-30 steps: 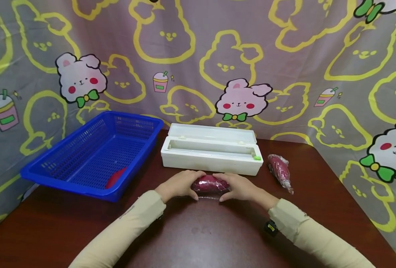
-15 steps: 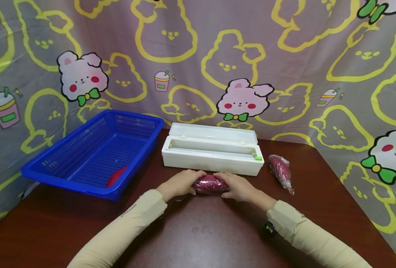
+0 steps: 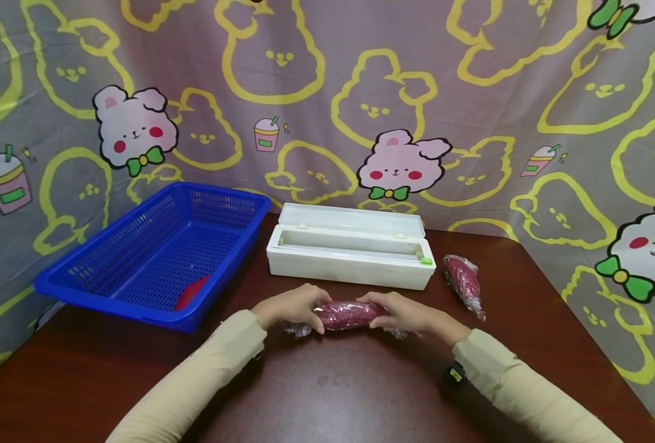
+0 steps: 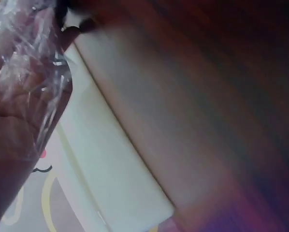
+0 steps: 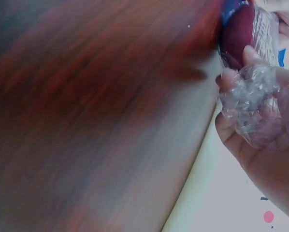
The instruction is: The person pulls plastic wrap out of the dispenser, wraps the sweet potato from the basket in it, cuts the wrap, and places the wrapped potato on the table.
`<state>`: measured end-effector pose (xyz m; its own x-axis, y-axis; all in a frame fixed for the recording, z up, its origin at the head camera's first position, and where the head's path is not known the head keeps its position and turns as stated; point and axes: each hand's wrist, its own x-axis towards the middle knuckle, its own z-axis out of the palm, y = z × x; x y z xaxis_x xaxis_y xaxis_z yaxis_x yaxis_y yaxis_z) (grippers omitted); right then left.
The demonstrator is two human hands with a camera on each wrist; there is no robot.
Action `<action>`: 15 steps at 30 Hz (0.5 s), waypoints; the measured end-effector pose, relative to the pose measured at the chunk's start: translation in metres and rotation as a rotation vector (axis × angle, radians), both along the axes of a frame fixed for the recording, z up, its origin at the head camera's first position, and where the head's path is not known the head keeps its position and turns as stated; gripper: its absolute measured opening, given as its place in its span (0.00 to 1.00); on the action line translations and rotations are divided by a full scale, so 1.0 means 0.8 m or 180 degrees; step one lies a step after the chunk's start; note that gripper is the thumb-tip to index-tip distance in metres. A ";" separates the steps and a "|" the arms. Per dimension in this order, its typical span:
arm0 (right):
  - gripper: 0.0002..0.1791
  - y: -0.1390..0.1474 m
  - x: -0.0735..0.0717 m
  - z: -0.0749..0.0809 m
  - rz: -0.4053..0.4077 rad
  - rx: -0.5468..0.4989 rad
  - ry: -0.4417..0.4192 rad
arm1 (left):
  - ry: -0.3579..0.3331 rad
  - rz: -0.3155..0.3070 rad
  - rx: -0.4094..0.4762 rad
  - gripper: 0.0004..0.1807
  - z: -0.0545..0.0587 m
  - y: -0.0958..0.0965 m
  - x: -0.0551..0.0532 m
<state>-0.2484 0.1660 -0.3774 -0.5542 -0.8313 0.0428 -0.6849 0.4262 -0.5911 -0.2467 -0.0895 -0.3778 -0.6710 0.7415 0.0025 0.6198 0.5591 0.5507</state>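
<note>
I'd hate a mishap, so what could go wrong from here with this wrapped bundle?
Loose film bunches at the right hand and might cling to it or come undone. The glossy wrapped bundle could slip if that hand or the left hand eases its grip. The open white box sits just beyond, so a forward move may knock it.

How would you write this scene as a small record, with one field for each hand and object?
Left hand: grips one end of the wrapped red item
Right hand: grips its other end
Clear film: crumpled at both ends
White box: behind the hands, lid open
Blue basket: left of the box, red object inside
Second wrapped item: on the table, right of the box
</note>
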 end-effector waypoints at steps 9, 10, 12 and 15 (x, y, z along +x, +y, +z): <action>0.30 0.007 0.004 -0.006 0.0099 -0.0174 -0.0668 | -0.0506 -0.0294 0.0228 0.27 0.001 -0.011 -0.002; 0.30 0.009 0.004 -0.005 0.0091 -0.0165 -0.0743 | -0.0557 -0.0313 0.0214 0.28 0.002 -0.012 -0.002; 0.30 0.011 0.005 -0.004 0.0083 -0.0139 -0.0866 | -0.0716 -0.0334 0.0192 0.27 0.007 -0.013 0.000; 0.29 0.014 0.006 -0.002 0.0075 -0.0083 -0.0880 | -0.0969 -0.0404 0.0210 0.26 0.013 -0.013 0.001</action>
<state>-0.2440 0.1769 -0.3792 -0.5283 -0.8447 -0.0860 -0.5056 0.3943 -0.7674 -0.2456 -0.1003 -0.3676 -0.5507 0.8240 -0.1331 0.4837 0.4450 0.7536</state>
